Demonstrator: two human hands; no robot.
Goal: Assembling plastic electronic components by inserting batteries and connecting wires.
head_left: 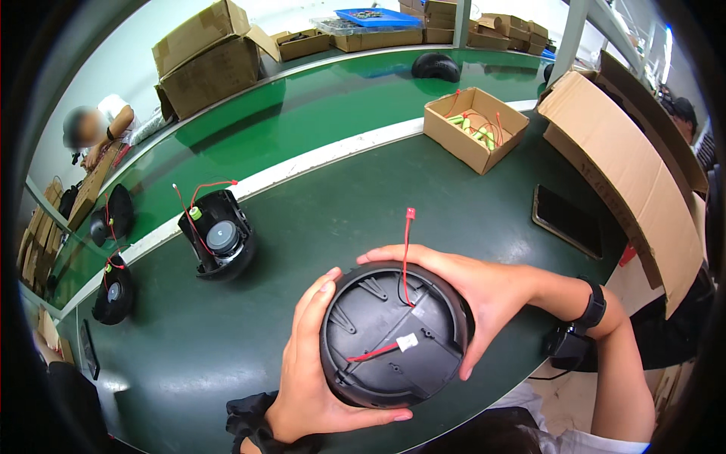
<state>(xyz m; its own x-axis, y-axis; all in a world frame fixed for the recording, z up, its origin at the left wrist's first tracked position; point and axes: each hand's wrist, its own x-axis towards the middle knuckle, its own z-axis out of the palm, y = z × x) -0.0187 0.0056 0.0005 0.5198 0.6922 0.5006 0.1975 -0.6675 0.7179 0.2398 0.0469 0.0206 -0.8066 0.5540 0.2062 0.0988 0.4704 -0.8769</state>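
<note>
A round black plastic housing (374, 321), its hollow side facing up, is held at the near edge of the dark green table. My left hand (306, 378) wraps round its left and near side, and my right hand (484, 291) grips its far and right side. From the top of the housing a thin red wire stands up, ending in a small red connector (411, 214). Inside lies another short red wire with a white connector (407, 342). The underside of the housing is hidden.
Left of my hands stands an open black shell with a speaker (224, 237); a similar wired shell (113, 291) sits farther left. Ahead is a cardboard box (476, 140) of green cells with red wires. A phone (567, 221) lies by a large carton (624, 151). Beyond runs a green conveyor belt (318, 113).
</note>
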